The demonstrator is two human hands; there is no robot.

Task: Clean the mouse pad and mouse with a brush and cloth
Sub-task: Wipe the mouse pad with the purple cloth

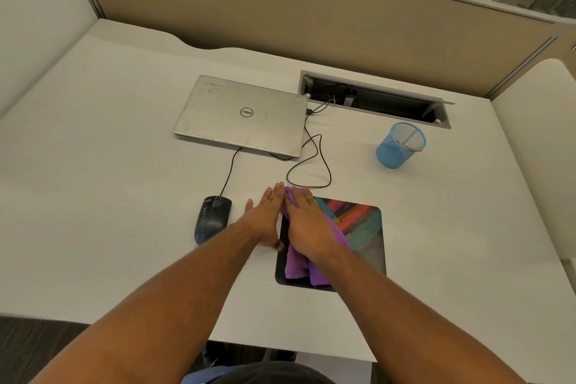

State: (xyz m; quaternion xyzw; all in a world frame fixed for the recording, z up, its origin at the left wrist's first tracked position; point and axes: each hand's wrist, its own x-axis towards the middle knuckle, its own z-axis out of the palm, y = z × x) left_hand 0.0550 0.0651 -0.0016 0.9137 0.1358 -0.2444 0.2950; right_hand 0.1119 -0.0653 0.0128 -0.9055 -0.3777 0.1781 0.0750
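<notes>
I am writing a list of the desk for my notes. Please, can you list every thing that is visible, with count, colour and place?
mouse pad: 1, multicolour with black edge, near middle of desk, partly under the cloth
cloth: 1, purple, on left part of the mouse pad, under the right hand
mouse: 1, black, wired, left of the mouse pad
laptop: 1, silver, closed, behind the mouse
cables: 2 or more, black, between laptop and desk opening
pen cup: 1, blue mesh, far right, something thin inside
desk: 1, white
left hand: 1, flat on desk beside the pad's left edge
right hand: 1, flat, pressing on the cloth
</notes>
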